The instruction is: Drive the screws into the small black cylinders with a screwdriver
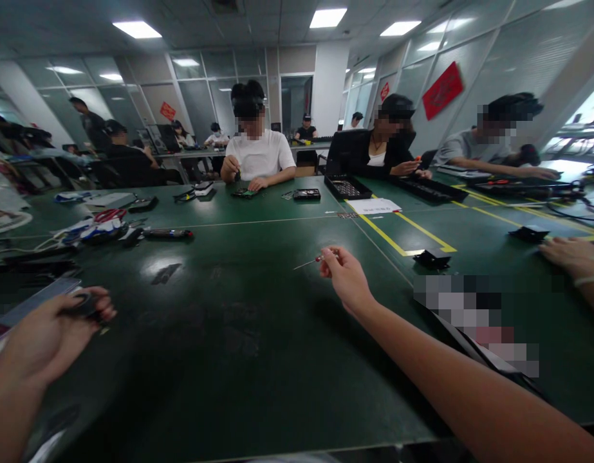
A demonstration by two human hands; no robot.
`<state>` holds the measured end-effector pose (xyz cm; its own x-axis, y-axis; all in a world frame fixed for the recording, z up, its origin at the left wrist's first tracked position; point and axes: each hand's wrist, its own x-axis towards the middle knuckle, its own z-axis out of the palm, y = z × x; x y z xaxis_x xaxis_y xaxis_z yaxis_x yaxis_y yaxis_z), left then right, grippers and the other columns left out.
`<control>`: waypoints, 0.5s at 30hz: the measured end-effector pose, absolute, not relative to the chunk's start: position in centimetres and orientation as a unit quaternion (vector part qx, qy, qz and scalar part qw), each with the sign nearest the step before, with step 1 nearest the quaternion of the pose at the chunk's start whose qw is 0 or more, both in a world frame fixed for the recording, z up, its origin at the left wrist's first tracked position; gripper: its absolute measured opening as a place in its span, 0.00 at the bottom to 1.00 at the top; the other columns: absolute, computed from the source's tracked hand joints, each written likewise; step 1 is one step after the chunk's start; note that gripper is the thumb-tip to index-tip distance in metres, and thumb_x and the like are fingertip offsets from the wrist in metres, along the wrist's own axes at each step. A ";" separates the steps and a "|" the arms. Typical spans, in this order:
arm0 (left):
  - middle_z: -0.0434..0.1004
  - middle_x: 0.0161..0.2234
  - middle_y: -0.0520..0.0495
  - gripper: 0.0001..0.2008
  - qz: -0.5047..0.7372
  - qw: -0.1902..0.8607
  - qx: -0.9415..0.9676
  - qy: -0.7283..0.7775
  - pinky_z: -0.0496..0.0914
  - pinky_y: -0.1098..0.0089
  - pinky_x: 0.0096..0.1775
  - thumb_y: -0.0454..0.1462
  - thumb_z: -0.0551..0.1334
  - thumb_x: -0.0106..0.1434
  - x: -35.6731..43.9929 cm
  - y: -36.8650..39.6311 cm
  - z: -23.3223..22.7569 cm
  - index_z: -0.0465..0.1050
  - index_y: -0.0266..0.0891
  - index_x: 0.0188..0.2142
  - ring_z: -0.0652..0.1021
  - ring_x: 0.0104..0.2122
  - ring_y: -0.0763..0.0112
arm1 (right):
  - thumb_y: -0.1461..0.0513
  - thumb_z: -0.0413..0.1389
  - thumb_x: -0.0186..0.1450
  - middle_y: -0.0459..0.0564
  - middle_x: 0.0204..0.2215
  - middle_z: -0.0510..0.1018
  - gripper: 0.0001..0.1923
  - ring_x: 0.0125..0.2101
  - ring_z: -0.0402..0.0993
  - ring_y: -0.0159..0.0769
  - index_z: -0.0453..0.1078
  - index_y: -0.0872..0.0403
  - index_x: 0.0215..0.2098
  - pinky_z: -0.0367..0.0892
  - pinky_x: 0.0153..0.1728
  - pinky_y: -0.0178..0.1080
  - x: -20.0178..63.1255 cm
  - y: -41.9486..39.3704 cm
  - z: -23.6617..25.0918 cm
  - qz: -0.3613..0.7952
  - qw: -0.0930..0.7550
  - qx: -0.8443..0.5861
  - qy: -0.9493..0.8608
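Observation:
My right hand (347, 276) reaches out over the green table (239, 321) and pinches a small screwdriver (310, 261) with a red collar, its thin shaft pointing left. My left hand (46, 337) is at the near left, fingers curled around a small dark round object (84, 303) that I cannot identify. A flat grey panel (31, 303) lies just beyond that hand.
Another person's hand (574, 257) rests at the right edge. Several people sit across the table with dark trays (347, 188) and small parts. Tools and cables (103, 226) lie at the left. Yellow tape (403, 238) marks the table; a small black block (432, 259) sits beside it.

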<state>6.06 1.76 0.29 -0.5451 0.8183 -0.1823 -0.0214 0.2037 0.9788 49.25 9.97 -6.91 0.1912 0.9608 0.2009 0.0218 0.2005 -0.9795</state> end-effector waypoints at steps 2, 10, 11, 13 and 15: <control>0.70 0.26 0.50 0.09 0.577 0.433 0.287 0.630 0.70 0.72 0.34 0.29 0.51 0.57 8.7 3.4 0.4 0.68 0.36 0.33 0.71 0.31 0.70 | 0.48 0.61 0.61 0.43 0.25 0.74 0.17 0.26 0.69 0.34 0.72 0.51 0.38 0.66 0.30 0.39 49.3 10.0 -7.0 0.400 0.602 -0.491 -0.487; 0.65 0.26 0.46 0.03 0.517 0.564 0.467 0.444 0.65 0.69 0.33 0.31 0.56 0.48 21.7 9.9 -1.5 0.68 0.36 0.25 0.68 0.29 0.67 | 0.48 0.59 0.64 0.44 0.25 0.74 0.15 0.25 0.68 0.33 0.74 0.52 0.35 0.64 0.30 0.39 49.5 9.6 -6.5 0.370 0.577 -0.499 -0.531; 0.66 0.26 0.46 0.04 0.510 0.564 0.492 0.423 0.65 0.68 0.34 0.31 0.55 0.49 23.3 10.5 -2.0 0.68 0.36 0.25 0.68 0.30 0.67 | 0.48 0.58 0.65 0.44 0.25 0.74 0.16 0.25 0.67 0.33 0.73 0.52 0.33 0.63 0.30 0.39 49.5 9.5 -6.5 0.361 0.570 -0.501 -0.541; 0.66 0.26 0.46 0.04 0.502 0.555 0.538 0.389 0.64 0.67 0.36 0.33 0.54 0.51 26.2 11.2 -3.3 0.67 0.37 0.25 0.68 0.30 0.66 | 0.46 0.58 0.65 0.44 0.24 0.74 0.18 0.24 0.67 0.33 0.72 0.51 0.31 0.62 0.29 0.38 49.6 9.4 -6.4 0.346 0.566 -0.503 -0.554; 0.67 0.29 0.47 0.05 0.492 0.506 0.604 0.370 0.64 0.66 0.40 0.35 0.55 0.56 28.4 11.6 -4.6 0.68 0.37 0.29 0.68 0.33 0.66 | 0.45 0.59 0.65 0.44 0.23 0.73 0.19 0.24 0.66 0.33 0.71 0.51 0.29 0.61 0.28 0.38 49.7 9.2 -6.3 0.336 0.569 -0.502 -0.558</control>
